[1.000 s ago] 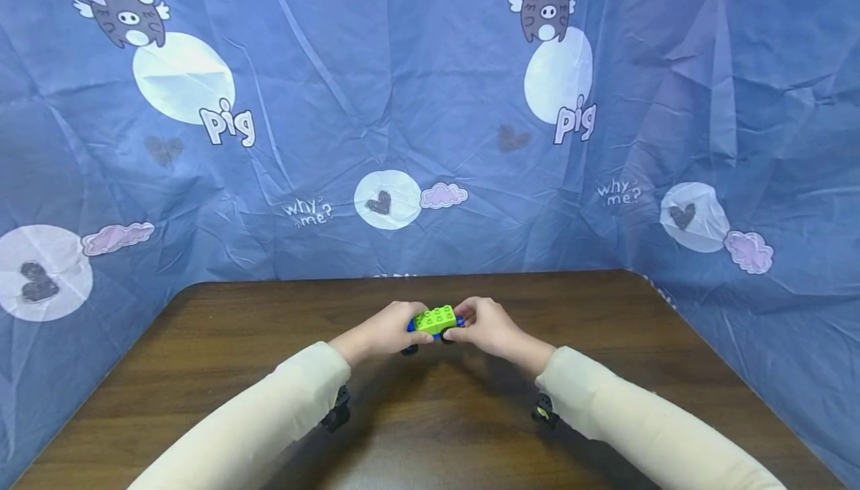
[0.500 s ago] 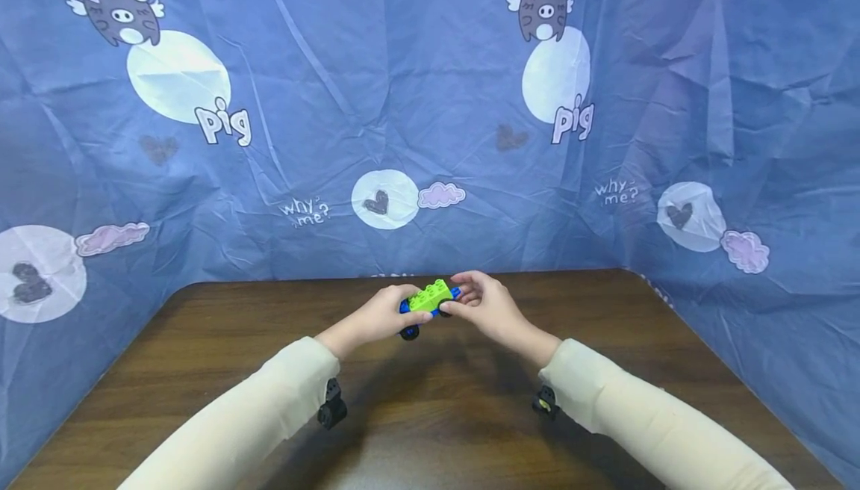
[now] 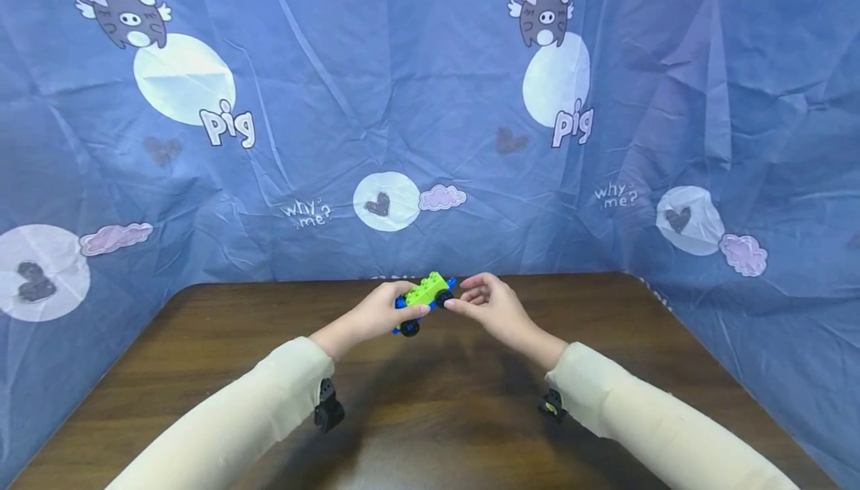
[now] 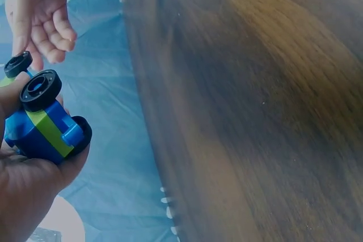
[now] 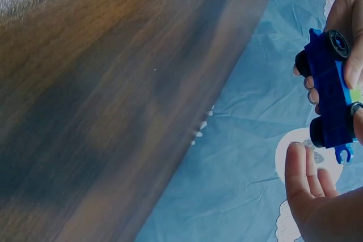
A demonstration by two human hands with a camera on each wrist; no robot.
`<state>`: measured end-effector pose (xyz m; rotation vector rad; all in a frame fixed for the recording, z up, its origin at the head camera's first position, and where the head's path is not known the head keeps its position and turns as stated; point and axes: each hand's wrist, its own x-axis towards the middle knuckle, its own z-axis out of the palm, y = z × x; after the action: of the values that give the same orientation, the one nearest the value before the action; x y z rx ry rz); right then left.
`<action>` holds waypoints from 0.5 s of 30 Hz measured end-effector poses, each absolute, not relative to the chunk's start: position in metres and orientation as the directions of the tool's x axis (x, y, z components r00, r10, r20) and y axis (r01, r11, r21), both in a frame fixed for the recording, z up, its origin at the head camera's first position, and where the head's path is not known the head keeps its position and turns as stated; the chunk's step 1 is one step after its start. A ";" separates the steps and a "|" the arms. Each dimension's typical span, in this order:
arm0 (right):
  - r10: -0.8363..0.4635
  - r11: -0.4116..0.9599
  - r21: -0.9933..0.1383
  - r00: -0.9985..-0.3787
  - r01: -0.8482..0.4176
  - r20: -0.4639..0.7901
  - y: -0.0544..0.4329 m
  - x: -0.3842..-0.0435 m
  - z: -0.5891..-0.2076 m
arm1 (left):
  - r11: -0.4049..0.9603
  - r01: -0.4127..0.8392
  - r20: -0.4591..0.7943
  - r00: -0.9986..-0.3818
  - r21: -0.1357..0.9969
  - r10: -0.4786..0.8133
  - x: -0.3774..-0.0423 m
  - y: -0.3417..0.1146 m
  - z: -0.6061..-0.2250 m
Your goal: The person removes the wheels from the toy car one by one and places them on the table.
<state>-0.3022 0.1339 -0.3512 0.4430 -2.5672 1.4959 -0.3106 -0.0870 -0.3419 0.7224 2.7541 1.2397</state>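
Green-topped toy car [image 3: 423, 294], partly covered by gripping left fingers [image 3: 413, 313], right fingers [image 5: 295, 168] extended

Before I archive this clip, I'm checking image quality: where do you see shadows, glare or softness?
Head: soft, dark shadows on the table between the forearms, toy car evenly lit; left wrist: table grain looks soft and slightly hazy; right wrist: whitish glare in the upper-left corner, backdrop tinted teal.
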 end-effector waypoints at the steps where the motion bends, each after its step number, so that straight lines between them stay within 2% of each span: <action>1: -0.199 0.461 -0.822 -0.942 -0.334 0.271 0.134 -0.302 -0.351 | 0.570 0.391 0.148 -0.893 0.722 0.425 -0.310 -0.087 -0.341; 6: -0.268 0.391 -0.826 -0.909 -0.406 0.320 0.133 -0.298 -0.350 | 0.545 0.344 0.115 -0.905 0.765 0.409 -0.307 -0.087 -0.340; 15: -0.318 0.314 -0.852 -0.892 -0.420 0.322 0.125 -0.290 -0.349 | 0.488 0.281 0.078 -0.916 0.826 0.394 -0.303 -0.085 -0.342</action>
<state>-0.2904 0.1254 -0.3491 0.6957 -2.4686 1.6465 -0.3029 -0.0849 -0.3424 0.5935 2.6034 1.4105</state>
